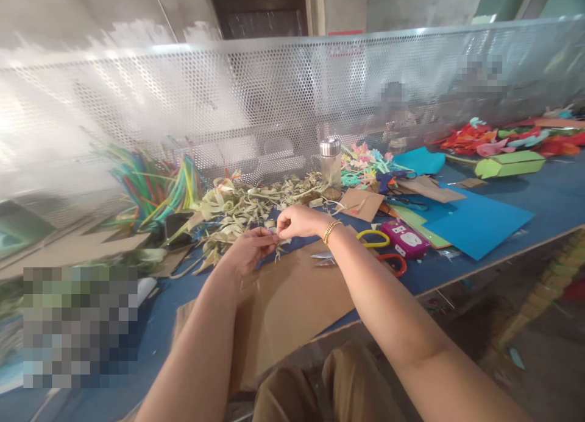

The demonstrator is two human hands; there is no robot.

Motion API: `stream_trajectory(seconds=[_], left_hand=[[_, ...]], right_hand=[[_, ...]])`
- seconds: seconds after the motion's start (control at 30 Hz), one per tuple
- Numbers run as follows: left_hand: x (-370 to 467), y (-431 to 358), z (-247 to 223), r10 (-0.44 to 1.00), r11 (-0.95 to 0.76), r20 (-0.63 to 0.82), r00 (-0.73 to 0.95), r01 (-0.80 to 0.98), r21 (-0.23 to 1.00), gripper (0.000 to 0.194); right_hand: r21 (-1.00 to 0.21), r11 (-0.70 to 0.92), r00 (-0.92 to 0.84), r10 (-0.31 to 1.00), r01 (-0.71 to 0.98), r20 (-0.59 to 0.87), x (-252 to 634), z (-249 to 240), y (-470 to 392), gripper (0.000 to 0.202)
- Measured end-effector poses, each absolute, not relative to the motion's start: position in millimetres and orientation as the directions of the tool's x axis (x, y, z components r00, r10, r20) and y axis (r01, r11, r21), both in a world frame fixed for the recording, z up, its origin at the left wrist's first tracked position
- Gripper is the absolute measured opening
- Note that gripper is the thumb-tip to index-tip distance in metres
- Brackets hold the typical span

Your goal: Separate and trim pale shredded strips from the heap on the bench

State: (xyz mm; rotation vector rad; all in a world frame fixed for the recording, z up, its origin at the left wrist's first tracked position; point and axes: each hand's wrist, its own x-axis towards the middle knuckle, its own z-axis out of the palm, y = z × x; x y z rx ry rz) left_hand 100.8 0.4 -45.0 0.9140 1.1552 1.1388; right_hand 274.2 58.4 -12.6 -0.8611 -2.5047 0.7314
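Observation:
My left hand (247, 250) and my right hand (298, 221) meet above the cardboard sheet (292, 300), fingertips pinched close together. Between and just below them hangs a small pale green leafy piece (283, 249), mostly hidden by the fingers. Both hands seem closed on it. Behind them spreads a heap of pale green curled strips (242, 206). To the right of my right wrist lie scissors with a yellow and an orange handle loop (372, 238), their blades partly behind my forearm.
A perforated metal screen (274, 105) runs along the back of the blue table (503, 196). In front of it stand a clear bottle (331, 160) and coloured strips (155, 184). A purple power socket box (406, 238), blue paper (475, 218) and red paper pieces (475, 137) lie to the right.

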Motion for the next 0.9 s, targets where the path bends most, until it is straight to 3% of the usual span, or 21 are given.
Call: stream_trajectory(seconds=[0.57, 0.9], left_hand=[[102.0, 1.5, -49.1, 0.995, 0.100, -0.102, -0.019, -0.105, 0.990, 0.037], [108.2, 0.3, -47.5, 0.997, -0.035, 0.038, -0.071, 0.036, 0.999, 0.038]], right_hand=[[-0.463, 0.635, -0.657, 0.741, 0.618, 0.140, 273.8, -4.4, 51.6, 0.018], [-0.494, 0.592, -0.630, 0.769, 0.638, 0.109, 271.5, -5.6, 50.8, 0.017]])
